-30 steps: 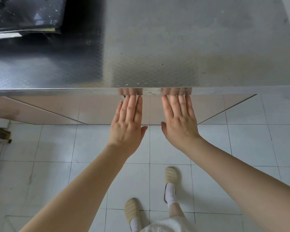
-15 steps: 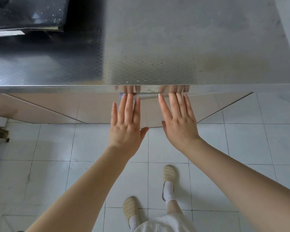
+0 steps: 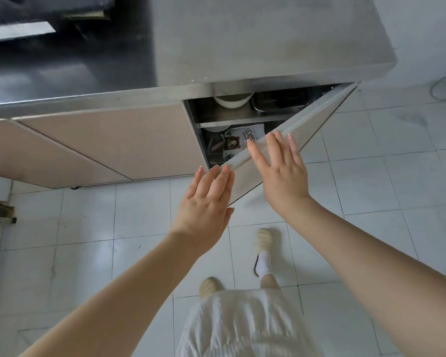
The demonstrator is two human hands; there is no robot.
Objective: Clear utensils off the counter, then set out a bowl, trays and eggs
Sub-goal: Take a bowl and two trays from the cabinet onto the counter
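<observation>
Steel counter [image 3: 268,42], cabinet door [image 3: 309,119] ajar; both hands' fingers [image 3: 276,145] straight, pkg print illegible.

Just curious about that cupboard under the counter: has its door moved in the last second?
Yes. The right-hand cabinet door has swung outward from the counter edge, uncovering the shelves.

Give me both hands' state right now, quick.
Left hand: open, fingers straight, holding nothing.
Right hand: open, fingers straight against the cabinet door edge.

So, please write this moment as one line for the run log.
beige cabinet door: open | hands: left hand open, right hand open on door edge | white round bowl, metal tray: on shelf
</observation>
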